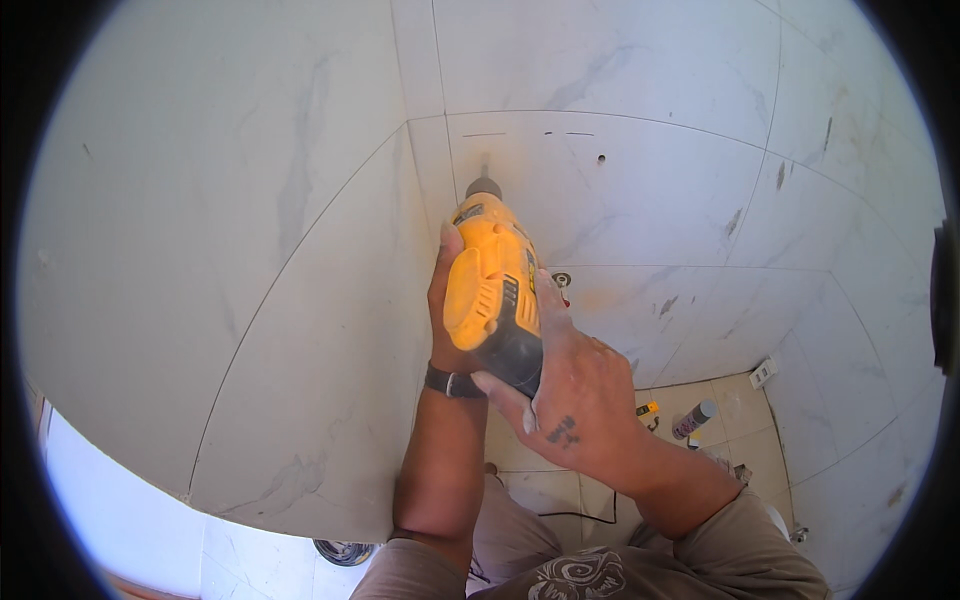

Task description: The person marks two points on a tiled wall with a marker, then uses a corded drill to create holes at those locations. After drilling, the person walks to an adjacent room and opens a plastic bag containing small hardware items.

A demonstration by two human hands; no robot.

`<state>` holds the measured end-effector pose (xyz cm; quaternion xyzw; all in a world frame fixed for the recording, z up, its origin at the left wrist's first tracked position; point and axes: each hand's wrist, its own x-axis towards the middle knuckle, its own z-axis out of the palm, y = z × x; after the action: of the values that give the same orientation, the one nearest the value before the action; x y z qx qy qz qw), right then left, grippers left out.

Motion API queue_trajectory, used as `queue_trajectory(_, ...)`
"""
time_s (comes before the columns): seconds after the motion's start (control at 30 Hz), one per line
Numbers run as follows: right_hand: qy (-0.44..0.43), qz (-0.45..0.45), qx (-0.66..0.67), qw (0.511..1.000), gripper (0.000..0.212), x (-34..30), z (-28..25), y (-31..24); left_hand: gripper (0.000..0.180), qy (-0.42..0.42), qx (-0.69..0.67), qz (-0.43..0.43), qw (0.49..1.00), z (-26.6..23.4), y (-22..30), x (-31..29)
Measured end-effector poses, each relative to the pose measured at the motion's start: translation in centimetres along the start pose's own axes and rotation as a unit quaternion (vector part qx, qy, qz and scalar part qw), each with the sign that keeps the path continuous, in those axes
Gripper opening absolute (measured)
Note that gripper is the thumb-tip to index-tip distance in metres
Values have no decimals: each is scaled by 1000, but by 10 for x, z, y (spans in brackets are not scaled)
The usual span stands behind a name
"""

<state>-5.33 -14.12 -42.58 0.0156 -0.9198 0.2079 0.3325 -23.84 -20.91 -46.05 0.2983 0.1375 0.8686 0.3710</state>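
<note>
A yellow and black power drill (500, 265) points away from me at a marbled white wall tile (660, 190). Its bit (485, 165) meets the tile below a short dark line; how deep it sits I cannot tell. My right hand (590, 390), dusty at the fingers, wraps round the drill's rear end. On the drill's left side, my left hand (445, 275) is closed against the front of the body, most of its fingers hidden behind it. To the right of the bit, a round drilled hole (601, 158) shows in the same tile.
A side wall (300, 200) rises close on my left. A metal fitting (562, 281) sticks out of the wall below the drill. On the floor to the right stand a spray can (694, 419) and a small yellow and black tool (648, 409). A dark cord (590, 518) runs below.
</note>
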Motion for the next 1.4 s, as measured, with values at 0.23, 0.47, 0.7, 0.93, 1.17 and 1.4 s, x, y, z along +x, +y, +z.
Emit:
queue_trajectory(0.23, 10, -11, -9, 1000, 104, 1, 3, 1, 63, -34, 37, -1, 999, 9, 1, -3)
queue_trajectory(0.47, -13, 10, -17, 1000, 104, 1, 1, 0, 64, -4, 34, 12, 999, 13, -1, -4)
queue_trajectory(0.7, 0, -3, -8, 1000, 103, 1, 0, 0, 82, -2, -12, -2, 1000, 6, 0, -2)
queue_trajectory(0.93, -4, 4, -24, 1000, 104, 1, 3, 1, 62, -6, 34, 22, 999, 7, -1, -3)
queue_trajectory(1.17, -2, 0, -13, 1000, 104, 0, 3, 2, 61, -14, 33, 33, 999, 7, -3, -3)
queue_trajectory(1.4, -1, -3, -19, 1000, 104, 0, 4, 4, 85, 7, 6, 2, 1000, 3, -2, -1)
